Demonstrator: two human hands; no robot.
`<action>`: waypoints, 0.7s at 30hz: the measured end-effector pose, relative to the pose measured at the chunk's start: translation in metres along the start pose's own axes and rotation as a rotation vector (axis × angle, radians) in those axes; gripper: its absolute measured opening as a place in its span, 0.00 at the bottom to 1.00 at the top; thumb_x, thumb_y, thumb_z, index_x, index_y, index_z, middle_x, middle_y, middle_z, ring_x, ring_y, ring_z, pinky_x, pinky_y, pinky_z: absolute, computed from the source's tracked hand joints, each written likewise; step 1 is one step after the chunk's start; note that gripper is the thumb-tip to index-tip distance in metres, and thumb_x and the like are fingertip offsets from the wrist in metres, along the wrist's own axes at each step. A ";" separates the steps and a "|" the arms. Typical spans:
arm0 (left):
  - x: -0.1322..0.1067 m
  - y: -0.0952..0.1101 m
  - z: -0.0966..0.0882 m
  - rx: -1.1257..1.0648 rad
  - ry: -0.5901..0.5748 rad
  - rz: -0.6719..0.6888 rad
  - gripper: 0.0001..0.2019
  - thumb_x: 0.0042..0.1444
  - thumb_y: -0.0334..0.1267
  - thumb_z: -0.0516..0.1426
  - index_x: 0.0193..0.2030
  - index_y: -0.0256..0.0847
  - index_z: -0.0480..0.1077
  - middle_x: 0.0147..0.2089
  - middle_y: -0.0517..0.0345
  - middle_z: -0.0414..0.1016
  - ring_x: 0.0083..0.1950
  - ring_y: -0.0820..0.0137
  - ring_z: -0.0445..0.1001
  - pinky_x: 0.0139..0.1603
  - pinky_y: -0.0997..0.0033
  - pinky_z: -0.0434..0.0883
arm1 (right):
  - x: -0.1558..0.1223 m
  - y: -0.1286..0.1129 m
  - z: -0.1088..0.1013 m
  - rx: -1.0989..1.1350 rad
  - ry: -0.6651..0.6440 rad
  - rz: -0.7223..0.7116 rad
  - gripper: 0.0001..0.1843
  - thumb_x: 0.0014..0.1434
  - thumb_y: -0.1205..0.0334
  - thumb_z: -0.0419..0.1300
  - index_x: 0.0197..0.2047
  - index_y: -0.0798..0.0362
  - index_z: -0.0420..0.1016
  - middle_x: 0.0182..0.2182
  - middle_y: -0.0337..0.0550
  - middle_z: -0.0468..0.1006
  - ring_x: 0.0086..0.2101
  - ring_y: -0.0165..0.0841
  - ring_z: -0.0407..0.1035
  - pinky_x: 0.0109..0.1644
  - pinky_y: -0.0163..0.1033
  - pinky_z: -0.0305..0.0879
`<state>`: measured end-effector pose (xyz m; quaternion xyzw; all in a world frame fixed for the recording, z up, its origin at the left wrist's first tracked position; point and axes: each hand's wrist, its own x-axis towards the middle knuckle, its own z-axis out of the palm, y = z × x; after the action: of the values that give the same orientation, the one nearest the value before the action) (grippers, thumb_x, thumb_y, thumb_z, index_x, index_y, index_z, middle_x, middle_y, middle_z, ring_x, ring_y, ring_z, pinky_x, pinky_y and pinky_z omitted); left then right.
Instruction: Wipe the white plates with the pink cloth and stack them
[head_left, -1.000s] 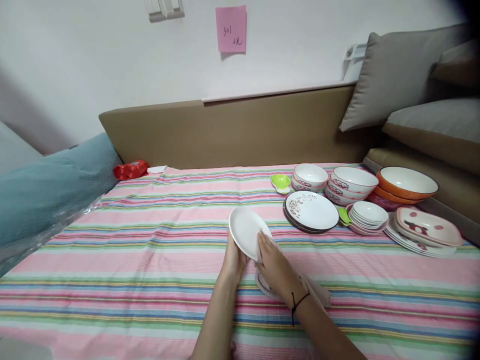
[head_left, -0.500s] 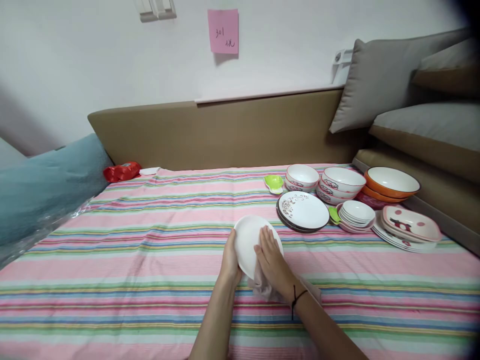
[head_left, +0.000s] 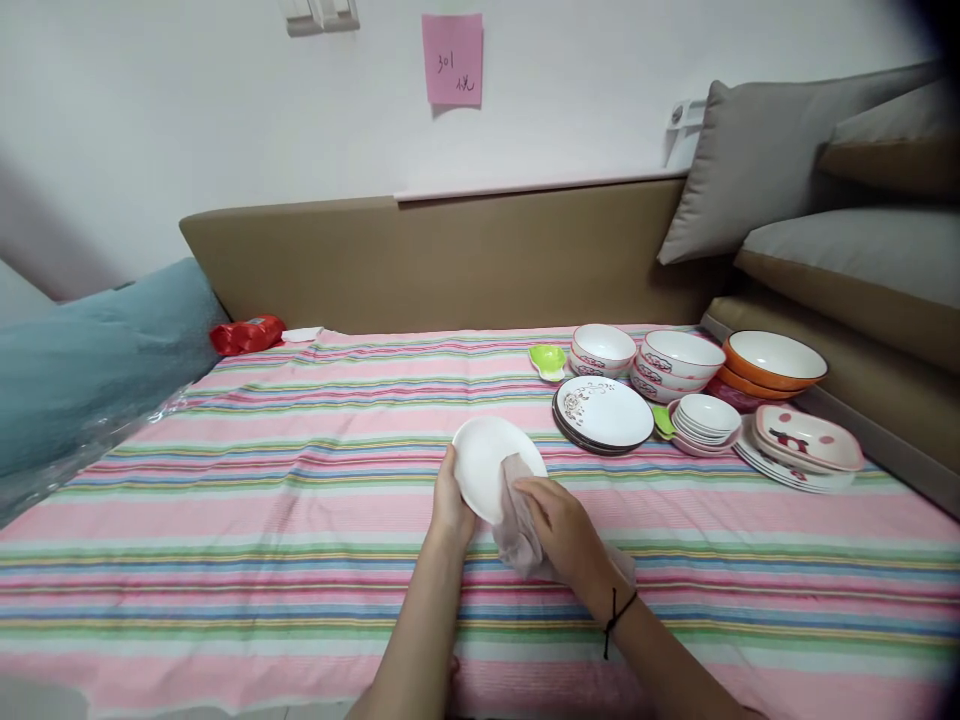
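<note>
A small round white plate [head_left: 480, 462] is tilted up above the striped cloth. My left hand [head_left: 452, 505] grips its left and lower edge, thumb along the rim and the other fingers behind it. My right hand [head_left: 564, 528] pinches a thin greyish-pink cloth [head_left: 517, 535] between thumb and fingers. One end of that cloth lies over the lower right part of the plate's face; the rest hangs down beneath my right hand. A black cord bracelet is tied on my right wrist.
The striped tablecloth [head_left: 247, 480] bears dark-edged plates [head_left: 611, 412], white bowls [head_left: 682, 355], orange bowls [head_left: 780, 360], small white dishes [head_left: 705, 415], a pink-spotted dish [head_left: 814, 440] and a green dish [head_left: 547, 360] on the right. A red packet [head_left: 247, 335] lies far left. Cushions [head_left: 847, 255] flank the right.
My right hand has gone from lying flat on the plate to pinching the cloth, whose end now shows on the plate's face. Plate and left hand have shifted slightly left and up.
</note>
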<state>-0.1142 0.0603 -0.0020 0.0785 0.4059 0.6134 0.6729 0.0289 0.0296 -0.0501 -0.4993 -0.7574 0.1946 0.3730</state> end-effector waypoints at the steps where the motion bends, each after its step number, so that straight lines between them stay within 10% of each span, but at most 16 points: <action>1: 0.002 0.000 -0.003 0.012 -0.013 0.003 0.22 0.60 0.48 0.50 0.50 0.32 0.72 0.46 0.44 0.79 0.54 0.55 0.74 0.58 0.58 0.69 | -0.001 -0.001 0.004 -0.032 -0.051 -0.013 0.21 0.65 0.64 0.45 0.54 0.53 0.74 0.52 0.50 0.74 0.53 0.39 0.68 0.60 0.48 0.66; 9: 0.019 0.006 -0.039 0.580 0.058 0.310 0.16 0.43 0.35 0.63 0.42 0.37 0.73 0.45 0.47 0.79 0.50 0.54 0.74 0.53 0.55 0.70 | -0.008 -0.004 0.014 -0.282 -0.275 -0.231 0.25 0.63 0.70 0.44 0.60 0.67 0.67 0.60 0.59 0.66 0.63 0.44 0.54 0.67 0.54 0.52; 15: 0.009 0.013 -0.049 0.719 -0.056 0.318 0.19 0.34 0.28 0.65 0.38 0.38 0.75 0.42 0.48 0.79 0.51 0.51 0.73 0.52 0.54 0.69 | -0.027 0.015 -0.015 -0.347 -0.355 0.106 0.28 0.65 0.63 0.43 0.66 0.65 0.56 0.65 0.61 0.56 0.64 0.48 0.51 0.63 0.60 0.55; 21: -0.003 -0.006 -0.045 0.771 -0.234 0.211 0.23 0.37 0.31 0.65 0.45 0.37 0.74 0.44 0.48 0.79 0.45 0.57 0.75 0.46 0.58 0.72 | -0.044 0.025 -0.024 -0.416 -0.361 0.002 0.27 0.62 0.69 0.42 0.63 0.65 0.62 0.61 0.63 0.63 0.63 0.48 0.55 0.62 0.61 0.55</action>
<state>-0.1377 0.0386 -0.0340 0.4354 0.5163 0.4690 0.5692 0.0721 -0.0017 -0.0673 -0.5230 -0.8350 0.1212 0.1211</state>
